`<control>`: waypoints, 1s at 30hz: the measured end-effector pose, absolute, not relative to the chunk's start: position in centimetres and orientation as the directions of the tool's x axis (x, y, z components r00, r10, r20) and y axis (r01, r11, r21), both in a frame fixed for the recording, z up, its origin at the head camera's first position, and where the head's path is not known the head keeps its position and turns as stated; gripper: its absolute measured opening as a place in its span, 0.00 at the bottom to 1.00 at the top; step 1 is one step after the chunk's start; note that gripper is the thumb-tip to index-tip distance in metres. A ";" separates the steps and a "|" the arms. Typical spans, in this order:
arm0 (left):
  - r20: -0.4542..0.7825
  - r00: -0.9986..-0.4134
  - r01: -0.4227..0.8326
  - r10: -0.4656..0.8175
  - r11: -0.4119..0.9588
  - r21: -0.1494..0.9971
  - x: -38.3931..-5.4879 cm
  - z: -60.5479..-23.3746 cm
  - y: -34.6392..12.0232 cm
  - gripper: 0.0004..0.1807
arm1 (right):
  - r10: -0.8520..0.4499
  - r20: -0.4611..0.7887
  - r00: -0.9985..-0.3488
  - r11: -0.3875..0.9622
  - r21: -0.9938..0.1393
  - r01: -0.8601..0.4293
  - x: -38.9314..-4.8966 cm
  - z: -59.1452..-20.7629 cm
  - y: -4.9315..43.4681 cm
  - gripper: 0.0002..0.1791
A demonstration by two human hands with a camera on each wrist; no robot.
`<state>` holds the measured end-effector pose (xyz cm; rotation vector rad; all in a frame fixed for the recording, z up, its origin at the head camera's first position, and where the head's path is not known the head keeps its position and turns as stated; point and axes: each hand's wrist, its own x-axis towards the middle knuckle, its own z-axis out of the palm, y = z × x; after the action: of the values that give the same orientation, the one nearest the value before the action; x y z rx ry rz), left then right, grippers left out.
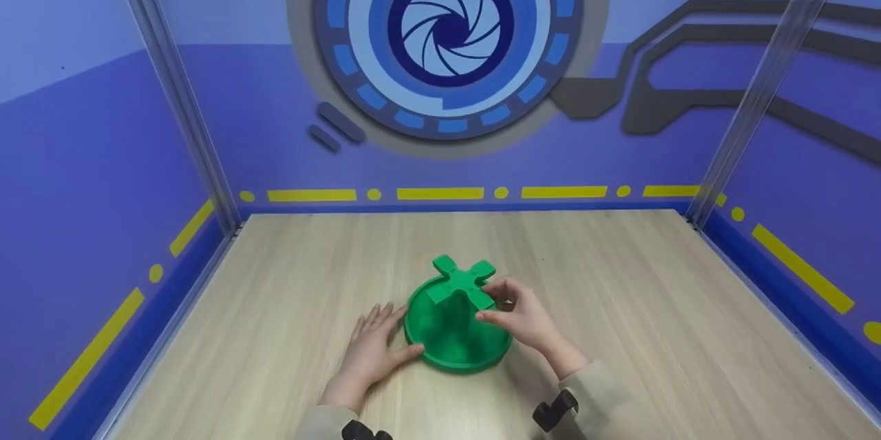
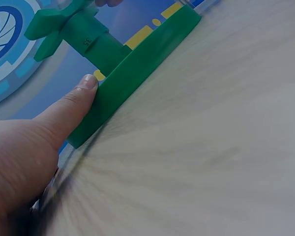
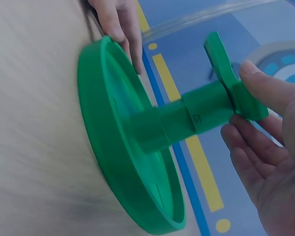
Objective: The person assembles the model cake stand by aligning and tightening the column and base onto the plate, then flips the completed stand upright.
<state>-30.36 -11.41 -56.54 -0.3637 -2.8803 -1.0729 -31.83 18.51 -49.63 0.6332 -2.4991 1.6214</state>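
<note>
A round green base [image 1: 458,363] with a raised rim lies flat on the wooden table. From its middle rises a stepped green post [image 3: 187,115], marked with small characters. On top of the post sits a green cross-shaped handle [image 1: 462,280] with flared arms. My right hand [image 1: 524,316] pinches one arm of this handle from the right, thumb on one side and fingers curled at the other. At the left side of the base, my left hand [image 1: 375,350] touches the rim with spread, fairly straight fingers, its thumb against the near-left edge.
The light wood table [image 1: 296,275] extends around the base on all sides. Blue printed panels [image 1: 241,116] with yellow dashes stand at the back and both sides, joined by metal corner posts [image 1: 172,82].
</note>
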 end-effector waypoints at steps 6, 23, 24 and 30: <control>0.125 -0.973 0.229 0.196 0.719 0.655 -30.2 -56.5 -11.3 0.50 | -0.246 0.313 -0.917 0.351 -0.853 -0.385 -31.2 -49.7 17.4 0.22; 0.126 -0.973 0.227 0.192 0.722 0.654 -30.2 -56.5 -11.3 0.49 | -0.192 0.366 -0.911 0.406 -0.816 -0.413 -30.6 -49.9 16.0 0.23; 0.124 -0.974 0.226 0.192 0.721 0.656 -30.2 -56.5 -11.3 0.49 | -0.193 0.362 -0.912 0.405 -0.817 -0.410 -30.6 -49.8 16.1 0.23; 0.119 -0.975 0.217 0.186 0.715 0.664 -30.2 -56.5 -11.2 0.49 | -0.182 0.364 -0.913 0.387 -0.827 -0.407 -30.7 -49.0 17.0 0.20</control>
<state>-30.22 -11.22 -56.49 -0.3372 -2.8691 -1.1200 -30.68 17.05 -49.00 0.5252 -2.4303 1.5432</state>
